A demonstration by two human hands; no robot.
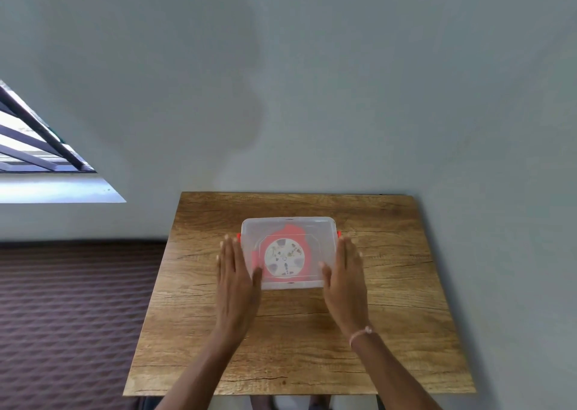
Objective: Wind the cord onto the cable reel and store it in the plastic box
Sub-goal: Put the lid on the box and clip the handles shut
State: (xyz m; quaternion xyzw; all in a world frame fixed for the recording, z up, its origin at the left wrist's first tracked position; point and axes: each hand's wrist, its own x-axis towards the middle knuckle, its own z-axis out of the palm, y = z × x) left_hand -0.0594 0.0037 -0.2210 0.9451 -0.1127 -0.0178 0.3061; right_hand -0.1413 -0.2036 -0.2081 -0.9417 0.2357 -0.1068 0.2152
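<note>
We see the plastic box sitting lidded near the middle of the wooden tabletop, a little toward twelve o'clock. Through its clear lid shows the red cable reel with its pale round face up; no loose cord is visible outside.

Our left hand lies flat and open against the box's nine o'clock side, fingers straight, thumb touching the near corner. Our right hand mirrors it at three o'clock, also flat and open. Neither hand is closed around anything. Red latches peek out at both sides, just beyond the fingertips.

We judge the job nearly done. The risk is the latches: we cannot tell whether they are snapped down, and if not, the lid could pop off when the box is lifted. Pressing unevenly with flat palms could also skid the box across the smooth tabletop.
</note>
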